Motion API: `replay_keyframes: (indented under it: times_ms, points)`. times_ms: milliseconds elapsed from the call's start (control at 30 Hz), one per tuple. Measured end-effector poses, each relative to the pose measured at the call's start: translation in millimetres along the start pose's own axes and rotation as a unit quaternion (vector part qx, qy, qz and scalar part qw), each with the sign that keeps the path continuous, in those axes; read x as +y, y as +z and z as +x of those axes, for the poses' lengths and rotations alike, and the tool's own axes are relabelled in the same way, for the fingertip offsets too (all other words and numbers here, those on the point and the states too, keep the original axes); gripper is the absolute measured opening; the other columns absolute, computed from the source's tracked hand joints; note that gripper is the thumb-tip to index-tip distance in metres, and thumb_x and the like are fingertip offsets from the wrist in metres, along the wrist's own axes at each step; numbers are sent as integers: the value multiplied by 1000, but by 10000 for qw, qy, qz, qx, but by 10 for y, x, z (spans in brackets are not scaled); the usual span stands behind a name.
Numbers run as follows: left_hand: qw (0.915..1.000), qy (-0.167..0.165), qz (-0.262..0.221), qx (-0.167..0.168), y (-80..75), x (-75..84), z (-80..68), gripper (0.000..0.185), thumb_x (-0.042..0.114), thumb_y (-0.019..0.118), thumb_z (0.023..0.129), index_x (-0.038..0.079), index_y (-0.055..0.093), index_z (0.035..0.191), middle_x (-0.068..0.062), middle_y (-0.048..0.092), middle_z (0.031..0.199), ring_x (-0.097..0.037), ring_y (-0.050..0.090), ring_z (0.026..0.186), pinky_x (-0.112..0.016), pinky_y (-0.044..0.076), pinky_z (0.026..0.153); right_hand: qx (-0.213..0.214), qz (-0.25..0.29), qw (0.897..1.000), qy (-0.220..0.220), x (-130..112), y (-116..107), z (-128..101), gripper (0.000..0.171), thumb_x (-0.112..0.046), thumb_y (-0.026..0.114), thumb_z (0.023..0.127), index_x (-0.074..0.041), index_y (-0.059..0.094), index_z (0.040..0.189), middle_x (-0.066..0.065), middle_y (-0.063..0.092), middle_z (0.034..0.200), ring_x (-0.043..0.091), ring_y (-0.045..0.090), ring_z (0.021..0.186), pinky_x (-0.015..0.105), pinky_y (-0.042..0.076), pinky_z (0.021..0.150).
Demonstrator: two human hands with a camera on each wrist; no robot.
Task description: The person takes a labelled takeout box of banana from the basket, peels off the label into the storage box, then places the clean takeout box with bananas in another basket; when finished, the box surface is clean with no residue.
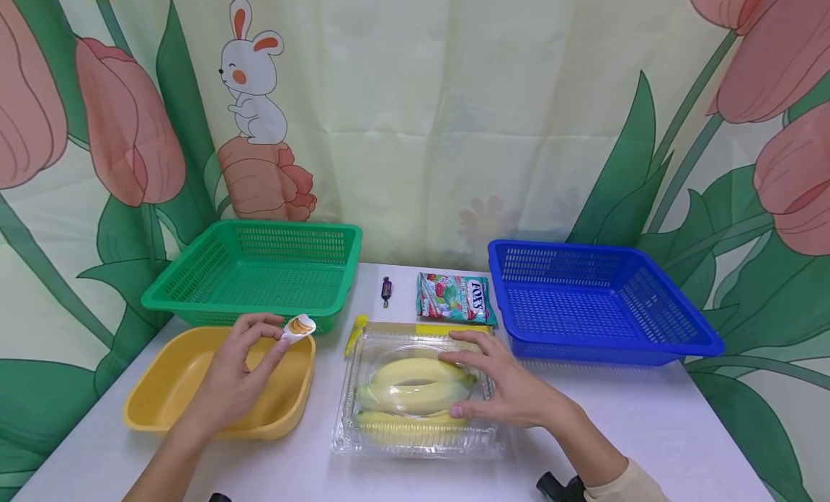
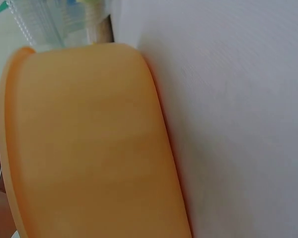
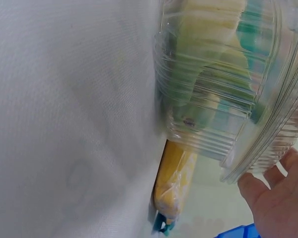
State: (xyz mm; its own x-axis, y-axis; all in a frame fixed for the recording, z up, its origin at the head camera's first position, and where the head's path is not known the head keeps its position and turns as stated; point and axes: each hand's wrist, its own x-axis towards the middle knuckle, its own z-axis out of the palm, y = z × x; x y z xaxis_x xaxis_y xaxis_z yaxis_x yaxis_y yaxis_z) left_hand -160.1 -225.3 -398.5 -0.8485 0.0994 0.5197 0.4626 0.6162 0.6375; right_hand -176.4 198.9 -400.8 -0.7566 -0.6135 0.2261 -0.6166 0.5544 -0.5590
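We pinch a small wrapped sweet (image 1: 299,326) in our left hand (image 1: 236,376) over the yellow tub (image 1: 155,408), which looks ready for dropping, while our right hand (image 1: 502,383) lies spread on the clear banana box (image 1: 415,444).

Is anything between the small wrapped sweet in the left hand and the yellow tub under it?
Nothing visible. The left hand pinches the sweet above the far rim of the yellow tub, with only open air below.

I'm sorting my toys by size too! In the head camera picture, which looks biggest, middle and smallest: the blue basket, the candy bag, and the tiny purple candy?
1. Blue basket, by far the largest.
2. Candy bag, middle.
3. Purple candy, smallest.

All three sit about equally far back on the table, so the order seems safe.
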Motion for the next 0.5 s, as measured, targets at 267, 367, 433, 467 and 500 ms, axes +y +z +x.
replay_keyframes:
  times_ms: [267, 367, 433, 467, 500]
  points:
    - [9996, -90, 227, 126, -98, -52, -70, 10, 17, 68, 101, 9, 67, 95, -9, 59, 125, -27, 53, 117, -2, 30, 97, 22, -11, 10000, -9, 11, 6, -2, 70, -52, 83, 83, -37, 57, 146, 1, 37, 161, 37, 29, 147, 74, 37, 104]
    - [9995, -87, 270, 146, -121, -97, -99, 9, 16, 68, 100, 9, 68, 95, -9, 60, 125, -24, 52, 116, -2, 30, 97, 28, -25, 10000, -9, 10, 7, -2, 70, -52, 83, 83, -35, 57, 146, 1, 37, 161, 38, 29, 146, 74, 37, 104]
    - [9993, -99, 341, 142, -144, -133, -115, 8, 15, 68, 100, 10, 69, 95, -8, 60, 125, -22, 52, 116, -2, 29, 97, 31, -29, 10000, -14, 9, 9, -1, 70, -52, 83, 82, -35, 57, 146, 1, 37, 161, 38, 30, 147, 73, 36, 105]
    - [9991, -103, 381, 132, -157, -149, -121, 7, 15, 68, 101, 11, 69, 95, -7, 60, 124, -21, 51, 116, -2, 29, 97, 29, -33, 10000, -13, 9, 10, -1, 70, -52, 83, 83, -35, 57, 146, 1, 37, 161, 38, 30, 146, 73, 37, 105]
    - [9990, -117, 417, 117, -170, -164, -126, 6, 15, 68, 100, 13, 69, 95, -7, 60, 124, -21, 51, 116, -1, 30, 97, 26, -33, 10000, -12, 9, 11, -1, 70, -52, 83, 83, -36, 57, 146, 1, 37, 161, 37, 30, 147, 73, 37, 105]
